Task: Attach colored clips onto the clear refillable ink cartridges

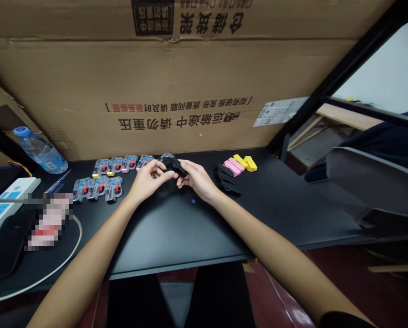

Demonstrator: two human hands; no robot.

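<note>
While I hold the black part (174, 165) above the dark tabletop (176, 241), both grips are narrow: the left hand (151, 179) pinches one side between thumb and fingers, and the right hand (197, 180) closes on the opposite end. A clear casing (166, 156) shows just behind the part; whether the two are joined, I cannot tell.

Risk: slippage. Cause: fingertip contact only. If either pinch loosens, or my hands press unevenly, the part may twist out and fall. Being black on a dark surface, it could then be hard to locate.

Risk: disturbed rows. Cause: leftward travel of my left wrist, which is just beside the front row of transparent units (97, 187). Contact could push them out of line.

Risk: scattered or confused pieces. Cause: rightward travel of my right hand. Loose black pieces (226, 171) lie near it, with pink pieces (234, 166) and yellow pieces (245, 162) beyond.
</note>
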